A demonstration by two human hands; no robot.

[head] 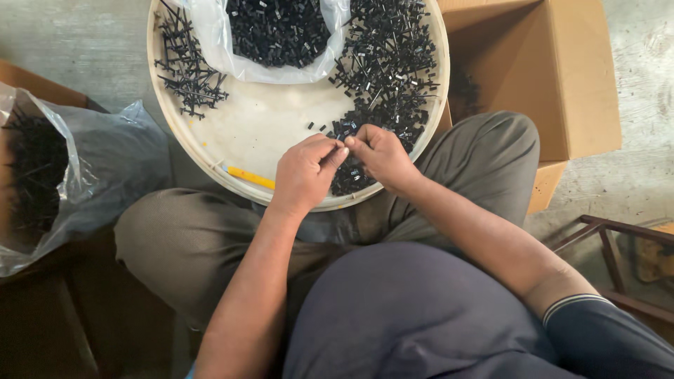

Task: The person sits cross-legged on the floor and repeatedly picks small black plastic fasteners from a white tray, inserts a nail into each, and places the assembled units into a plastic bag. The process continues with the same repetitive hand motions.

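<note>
A small black plastic part [345, 146], too tiny to tell its long axis or heading, sits just right of the frame's centre, pinched between both hands above the round cream tray [246, 126]. The left hand [305, 172] and right hand [382, 156] meet fingertip to fingertip, fingers curled nearly closed on it. Loose black parts [386, 63] heap the tray's right side, a clear bag of parts [277, 31] lies at top centre, and a yellow stick [250, 177] rests near the lower rim.
</note>
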